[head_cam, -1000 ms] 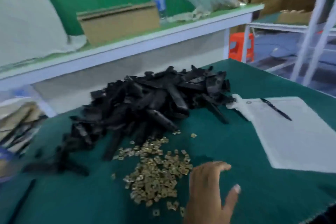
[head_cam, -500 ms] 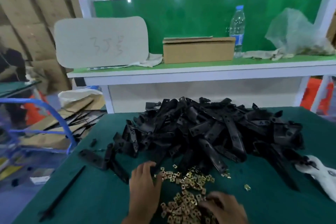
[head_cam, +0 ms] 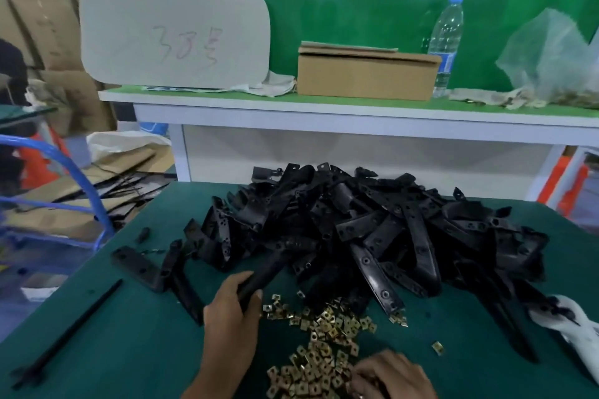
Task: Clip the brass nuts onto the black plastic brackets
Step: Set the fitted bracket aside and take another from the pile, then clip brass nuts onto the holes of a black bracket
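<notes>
Left hand (head_cam: 231,317) at near centre of the green bench (head_cam: 129,343), fingers (head_cam: 241,278) curled round one black bracket (head_cam: 259,275) at the near edge of the bracket heap (head_cam: 372,230). Right hand (head_cam: 389,376) near, resting on the scattered brass nuts (head_cam: 324,334); fingers bent among them, grip impossible to tell.
</notes>
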